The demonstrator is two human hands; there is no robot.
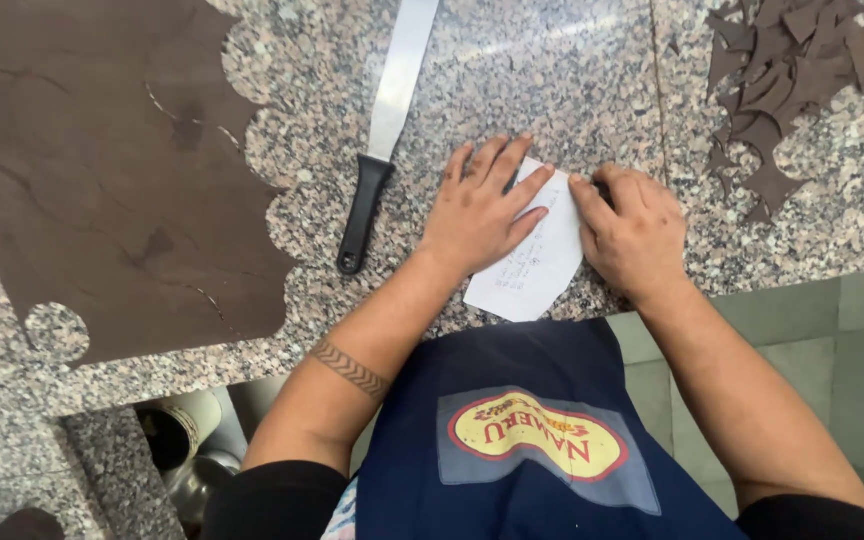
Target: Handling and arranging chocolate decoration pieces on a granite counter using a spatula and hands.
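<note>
A white sheet of paper (537,268) lies on the speckled granite counter (512,90) near its front edge, one corner hanging over the edge. My left hand (477,210) lies flat on the paper's left side, fingers spread and pointing up and right. My right hand (632,230) rests on the paper's right edge with fingers curled, its fingertips pressing the paper's top corner close to my left fingertips. Whether the right hand grips anything beneath it is hidden.
A long metal spatula (387,120) with a black handle lies left of my left hand. A thin brown spread sheet (102,170) with scalloped cut-outs covers the counter's left. A pile of brown triangular pieces (777,80) sits at the back right. Metal containers (187,450) stand below the counter.
</note>
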